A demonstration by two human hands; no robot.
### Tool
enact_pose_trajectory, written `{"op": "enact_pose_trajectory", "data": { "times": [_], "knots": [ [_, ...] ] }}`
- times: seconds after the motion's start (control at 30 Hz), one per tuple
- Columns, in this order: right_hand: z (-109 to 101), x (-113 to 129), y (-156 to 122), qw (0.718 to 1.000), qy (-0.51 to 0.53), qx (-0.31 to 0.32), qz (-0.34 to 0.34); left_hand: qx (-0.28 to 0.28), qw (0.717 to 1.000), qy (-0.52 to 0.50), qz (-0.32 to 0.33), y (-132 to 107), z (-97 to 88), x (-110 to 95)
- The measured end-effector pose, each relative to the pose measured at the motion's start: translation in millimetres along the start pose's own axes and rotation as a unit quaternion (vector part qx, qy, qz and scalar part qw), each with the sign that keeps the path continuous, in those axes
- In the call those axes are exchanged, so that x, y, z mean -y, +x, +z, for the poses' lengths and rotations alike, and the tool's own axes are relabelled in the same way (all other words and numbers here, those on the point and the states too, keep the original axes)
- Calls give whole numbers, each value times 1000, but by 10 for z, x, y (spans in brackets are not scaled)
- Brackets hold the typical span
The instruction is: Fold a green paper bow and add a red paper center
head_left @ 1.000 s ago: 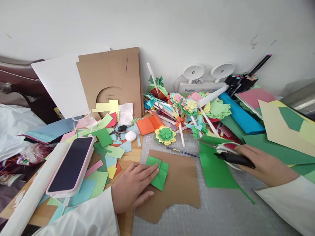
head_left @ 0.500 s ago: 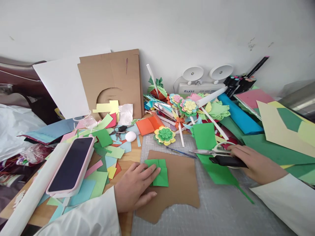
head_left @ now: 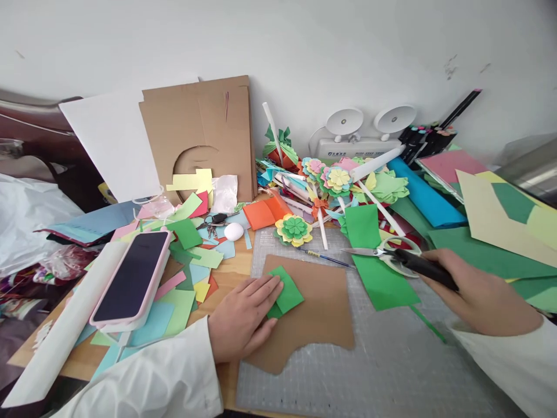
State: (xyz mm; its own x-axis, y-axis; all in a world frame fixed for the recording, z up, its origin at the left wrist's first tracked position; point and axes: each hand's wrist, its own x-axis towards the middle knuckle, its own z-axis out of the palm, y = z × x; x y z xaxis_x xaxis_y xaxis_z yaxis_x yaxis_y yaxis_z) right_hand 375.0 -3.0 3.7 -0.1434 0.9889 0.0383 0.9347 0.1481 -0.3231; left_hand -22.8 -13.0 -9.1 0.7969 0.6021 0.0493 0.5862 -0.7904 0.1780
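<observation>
My left hand (head_left: 244,316) lies flat, fingers stretched, on a small folded green paper (head_left: 288,293) that rests on a brown cardboard piece (head_left: 319,316). My right hand (head_left: 476,293) is closed round a black pen-like tool (head_left: 429,269), whose tip points toward white-handled scissors (head_left: 383,253). The scissors lie on a green paper sheet (head_left: 378,273) on the grey cutting mat (head_left: 369,371). A layered yellow and green paper flower (head_left: 295,229) sits just behind the cardboard. Both arms wear white sleeves.
A phone in a pink case (head_left: 130,278) lies on a white paper roll (head_left: 61,337) at left among coloured scraps. Cardboard sheets (head_left: 200,133) lean on the wall. Paper flowers on white sticks (head_left: 335,186), coloured sheets (head_left: 491,215), markers and a twin-head lamp (head_left: 361,133) crowd the back right.
The folded green paper has turned under my left hand. My right hand drew back to the right with the black tool, away from the scissors, and the green sheet shifted.
</observation>
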Motion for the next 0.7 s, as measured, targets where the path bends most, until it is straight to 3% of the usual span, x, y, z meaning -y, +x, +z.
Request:
{"op": "enact_pose_trajectory", "data": {
  "times": [0.07,0.2,0.33,0.53,0.7],
  "knots": [
    [4,179,-116,996,49,-2,80,5,1000,-3,-11,1,-6,-2],
    [117,572,-280,974,214,71,-19,16,999,-6,-41,21,-54,-31],
    [220,808,-316,952,285,105,-40,21,998,-14,-54,36,-111,-11],
    [335,782,-307,954,291,61,-41,13,998,25,-50,47,-147,77],
    [386,740,-328,963,268,38,-7,-79,995,44,33,68,9,162]
  ]
}}
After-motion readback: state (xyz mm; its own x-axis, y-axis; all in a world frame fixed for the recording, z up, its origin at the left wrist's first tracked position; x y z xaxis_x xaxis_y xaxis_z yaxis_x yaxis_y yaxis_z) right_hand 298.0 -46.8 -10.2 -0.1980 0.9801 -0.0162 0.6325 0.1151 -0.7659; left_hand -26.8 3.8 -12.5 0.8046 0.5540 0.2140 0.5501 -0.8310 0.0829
